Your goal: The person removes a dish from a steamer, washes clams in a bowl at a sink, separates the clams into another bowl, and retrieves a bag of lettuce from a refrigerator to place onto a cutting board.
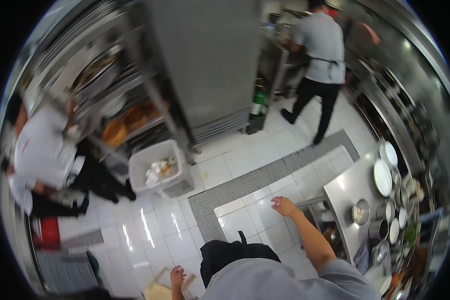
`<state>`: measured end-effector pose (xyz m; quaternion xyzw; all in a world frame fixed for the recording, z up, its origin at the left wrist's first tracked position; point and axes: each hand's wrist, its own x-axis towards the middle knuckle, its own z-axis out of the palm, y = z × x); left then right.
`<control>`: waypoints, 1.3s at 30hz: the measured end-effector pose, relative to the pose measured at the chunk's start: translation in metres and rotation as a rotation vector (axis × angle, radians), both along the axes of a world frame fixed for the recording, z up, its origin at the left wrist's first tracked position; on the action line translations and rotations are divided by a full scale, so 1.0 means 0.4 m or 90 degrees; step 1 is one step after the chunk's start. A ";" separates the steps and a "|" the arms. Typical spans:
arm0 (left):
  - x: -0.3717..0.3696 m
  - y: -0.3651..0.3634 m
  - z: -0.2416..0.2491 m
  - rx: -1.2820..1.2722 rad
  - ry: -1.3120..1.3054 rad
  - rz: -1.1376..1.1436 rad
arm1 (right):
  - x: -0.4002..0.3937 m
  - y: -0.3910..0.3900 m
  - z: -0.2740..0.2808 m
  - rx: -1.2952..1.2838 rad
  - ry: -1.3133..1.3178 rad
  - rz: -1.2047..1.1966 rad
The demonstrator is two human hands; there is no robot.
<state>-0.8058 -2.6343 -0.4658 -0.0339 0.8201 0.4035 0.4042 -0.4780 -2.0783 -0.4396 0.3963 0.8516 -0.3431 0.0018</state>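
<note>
My left hand (177, 276) hangs low near the bottom of the view, its fingers loosely bent and apart, with nothing seen in it. Beside it is a pale wooden stool or chair (158, 291), partly cut off by the view's edge. Out in front over the tiled floor (240, 220), my right hand (283, 206) is loosely curled and holds nothing visible. To its right stands a steel counter (342, 187) with a metal bowl (360, 212) of pale pieces and white oval plates (382, 178).
A grey bin (167, 190) with waste stands ahead left, beside a tall steel cabinet (210, 65). A floor drain grate (255, 177) crosses the tiles. One person (325, 55) works at the back; two others, including a nearer person (42, 145), stand at left shelves.
</note>
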 end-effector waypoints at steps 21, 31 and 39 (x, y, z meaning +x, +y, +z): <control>-0.292 2.195 0.093 0.237 0.099 -0.765 | 0.400 -0.487 -0.018 -0.031 -0.078 -1.158; -0.104 2.330 -0.058 0.004 0.059 -1.061 | 0.585 0.299 0.327 0.345 0.008 -1.031; -0.140 2.370 -0.020 -0.137 -0.041 -1.028 | 0.973 0.663 0.217 0.257 -0.353 -1.165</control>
